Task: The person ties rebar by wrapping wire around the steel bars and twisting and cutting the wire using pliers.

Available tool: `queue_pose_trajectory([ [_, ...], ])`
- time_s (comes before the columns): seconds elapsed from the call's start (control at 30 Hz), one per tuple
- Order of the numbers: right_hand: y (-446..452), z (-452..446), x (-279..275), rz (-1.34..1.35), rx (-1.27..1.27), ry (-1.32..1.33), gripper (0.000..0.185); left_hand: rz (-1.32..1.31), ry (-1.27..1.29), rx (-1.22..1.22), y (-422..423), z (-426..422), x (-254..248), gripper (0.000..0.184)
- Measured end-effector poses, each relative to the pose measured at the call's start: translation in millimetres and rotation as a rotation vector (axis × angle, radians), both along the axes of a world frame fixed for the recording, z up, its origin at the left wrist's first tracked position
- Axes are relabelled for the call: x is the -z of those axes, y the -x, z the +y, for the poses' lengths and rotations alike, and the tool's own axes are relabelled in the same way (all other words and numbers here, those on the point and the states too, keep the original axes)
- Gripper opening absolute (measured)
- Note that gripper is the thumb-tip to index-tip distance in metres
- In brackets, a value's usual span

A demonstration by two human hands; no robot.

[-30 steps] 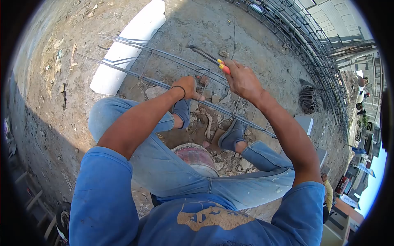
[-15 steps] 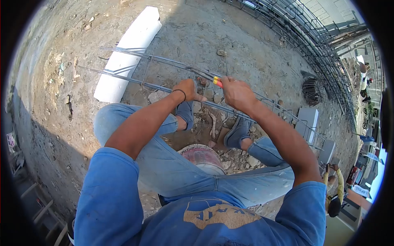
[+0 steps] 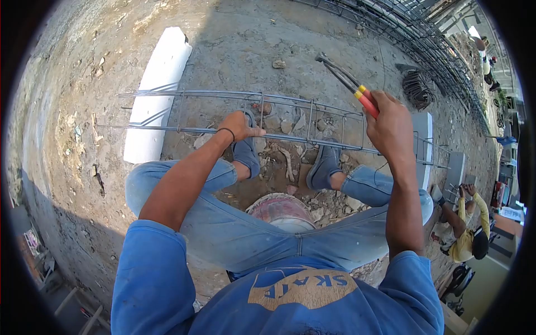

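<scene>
A long steel rebar cage (image 3: 340, 146) lies across in front of my knees, its left end over a white block (image 3: 159, 92). My left hand (image 3: 241, 126) is closed on the cage's near bar, beside a cross tie, with the thumb along the bar. Held up above the cage on the right, my right hand (image 3: 389, 124) is wrapped round the red and yellow handles of a pair of pincers (image 3: 347, 81). The pincers' head points up and left, apart from the cage.
A coil of wire (image 3: 419, 89) lies at the right. Rebar cages (image 3: 391, 33) are stacked at the upper right. Pale blocks (image 3: 422, 148) bear the cage's right end. A bucket (image 3: 282, 211) stands between my legs. A person in yellow (image 3: 463, 243) crouches at the lower right.
My right hand has gone up and right with the pincers, away from the cage. My left hand stays on the bar. The view has turned, and more of the other person shows.
</scene>
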State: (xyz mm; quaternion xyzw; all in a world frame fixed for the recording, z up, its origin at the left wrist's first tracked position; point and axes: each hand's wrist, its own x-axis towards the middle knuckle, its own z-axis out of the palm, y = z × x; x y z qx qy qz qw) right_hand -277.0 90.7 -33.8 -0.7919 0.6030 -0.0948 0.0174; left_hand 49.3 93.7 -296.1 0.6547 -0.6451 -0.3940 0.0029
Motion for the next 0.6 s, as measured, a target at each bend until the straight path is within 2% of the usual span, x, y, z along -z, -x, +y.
queue_pose_trajectory([
  [0.1,26.8,-1.6,-61.0,0.202,0.068,0.150,0.027,-0.014,-0.034,0.029,2.2,0.4,-3.2,0.071],
  [0.23,31.1,1.9,-82.3,0.140,0.070,0.319,0.026,-0.017,-0.068,0.040,4.5,-3.4,-8.7,0.069],
  [0.27,22.9,0.2,-74.9,0.013,-0.032,0.345,0.026,-0.028,-0.066,0.057,2.6,-3.9,-4.5,0.069],
  [0.33,-3.3,-1.0,-49.1,-0.169,-0.163,0.336,0.026,0.034,-0.048,0.043,-1.0,-4.9,7.8,0.068],
  [0.4,-43.1,-0.5,2.7,-0.299,-0.224,0.215,0.026,0.012,-0.055,0.059,-0.4,-4.6,5.2,0.071],
  [0.47,-74.7,-5.6,76.2,-0.200,-0.324,0.057,0.022,-0.010,-0.054,0.074,0.0,-5.2,2.6,0.075],
  [0.53,-86.8,-11.5,141.0,-0.057,-0.346,-0.384,0.021,0.061,-0.022,0.026,0.6,-1.5,5.1,0.074],
  [0.6,-84.7,-12.3,155.7,-0.002,-0.372,-0.410,0.021,0.011,-0.021,0.048,0.9,-3.7,9.4,0.073],
])
